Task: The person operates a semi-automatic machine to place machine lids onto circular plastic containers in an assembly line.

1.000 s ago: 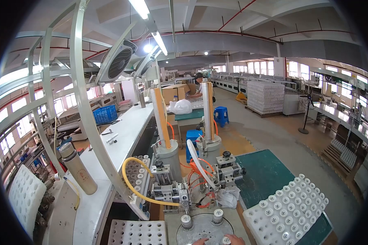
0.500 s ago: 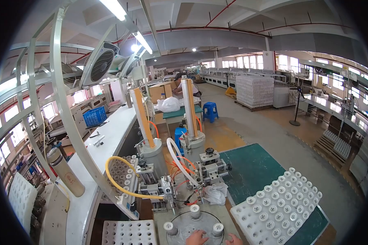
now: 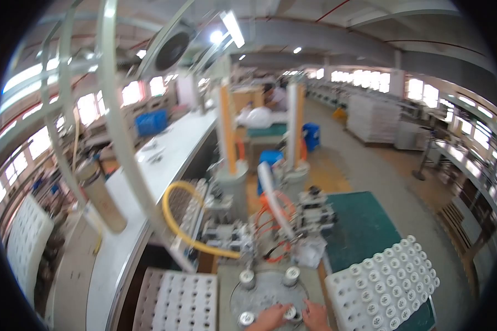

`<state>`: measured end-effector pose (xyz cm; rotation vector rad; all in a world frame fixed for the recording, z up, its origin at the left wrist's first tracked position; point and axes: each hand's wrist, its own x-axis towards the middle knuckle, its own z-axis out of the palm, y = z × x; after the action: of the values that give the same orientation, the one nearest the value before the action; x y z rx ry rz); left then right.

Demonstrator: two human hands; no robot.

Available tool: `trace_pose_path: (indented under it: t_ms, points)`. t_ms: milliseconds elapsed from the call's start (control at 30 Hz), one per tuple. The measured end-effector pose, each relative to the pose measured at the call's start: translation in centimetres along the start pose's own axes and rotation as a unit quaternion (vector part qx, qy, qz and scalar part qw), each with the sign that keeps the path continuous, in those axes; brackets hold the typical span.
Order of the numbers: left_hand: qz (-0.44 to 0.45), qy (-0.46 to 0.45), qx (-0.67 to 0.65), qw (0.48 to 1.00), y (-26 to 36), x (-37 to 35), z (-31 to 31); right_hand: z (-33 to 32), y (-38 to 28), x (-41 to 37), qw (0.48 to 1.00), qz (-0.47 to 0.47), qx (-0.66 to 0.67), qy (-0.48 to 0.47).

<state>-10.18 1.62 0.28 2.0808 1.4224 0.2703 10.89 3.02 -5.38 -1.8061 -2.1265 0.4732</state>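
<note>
While the plate's (image 3: 262,299) four-o'clock cup (image 3: 290,314) looks light, best side-held, I can't tell whether left hand (image 3: 273,318) or right hand (image 3: 315,315) grips it.

One bare left hand (image 3: 273,318) and one bare right hand (image 3: 315,316) are reaching over one round grey metal turntable (image 3: 265,296), where four white-topped round pieces (image 3: 291,276) are standing. Two white perforated trays (image 3: 175,300) are showing rows of dark holes; one white tray on the right (image 3: 343,303) is carrying many round white caps (image 3: 380,287), too blurred for counting. Two tall grey cylinders (image 3: 230,182) with orange-brown strips are rising, one thick yellow hose (image 3: 167,212) is curving, and one cylindrical flask (image 3: 106,202) is standing on one long white table (image 3: 181,134).
</note>
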Motion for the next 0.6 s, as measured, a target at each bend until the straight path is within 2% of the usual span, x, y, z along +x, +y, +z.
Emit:
trace_pose_path:
  t_ms: [33, 67, 100, 133, 167, 267, 300, 333, 367, 433, 467, 533, 600]
  points:
    - [-0.022, 0.028, -0.024, 0.999, -1.7, -1.6, -0.7, 0.1, -1.3, 0.2, 0.996, -0.092, -0.012, 0.001]
    - [-0.052, 0.057, -0.049, 0.996, -3.6, -3.6, -1.3, 0.9, -2.1, 0.8, 0.992, -0.121, -0.037, -0.002]
    - [-0.118, 0.078, -0.078, 0.987, -4.4, -6.1, -3.3, 2.0, -2.5, 1.2, 0.986, -0.154, -0.058, -0.006]
    - [-0.070, 0.199, -0.081, 0.974, -7.6, -8.4, -3.2, 3.0, -2.8, 1.4, 0.980, -0.181, -0.076, -0.003]
    - [-0.119, 0.227, -0.077, 0.963, -9.8, -10.9, -4.1, 3.8, -2.8, 1.6, 0.974, -0.207, -0.094, 0.009]
    - [-0.275, 0.280, -0.031, 0.919, -16.3, -16.4, -8.6, 4.5, -3.7, 1.9, 0.972, -0.207, -0.109, -0.030]
    - [-0.351, 0.272, -0.031, 0.895, -17.2, -17.7, -11.3, 3.0, -4.6, 1.6, 0.975, -0.208, -0.072, -0.035]
    - [-0.325, 0.351, 0.009, 0.878, -22.0, -18.8, -11.0, 1.7, -5.2, 1.3, 0.977, -0.207, -0.038, -0.036]
    - [-0.369, 0.365, 0.016, 0.855, -24.7, -19.6, -12.1, 0.8, -5.6, 0.8, 0.977, -0.207, -0.038, -0.041]
    - [-0.440, 0.367, 0.033, 0.819, -30.1, -20.3, -15.3, -0.6, -6.0, -0.3, 0.981, -0.183, -0.014, 0.062]
    - [-0.468, 0.355, 0.041, 0.808, -32.4, -20.9, -16.4, -0.6, -5.2, -1.0, 0.982, -0.178, -0.017, 0.059]
    - [-0.478, 0.348, 0.049, 0.805, -35.6, -23.7, -16.8, -0.6, -2.9, -3.2, 0.996, -0.028, 0.014, 0.089]
    - [-0.495, 0.345, 0.070, 0.794, -38.7, -25.9, -17.2, -1.4, -2.3, -5.9, 0.996, 0.022, 0.032, 0.077]
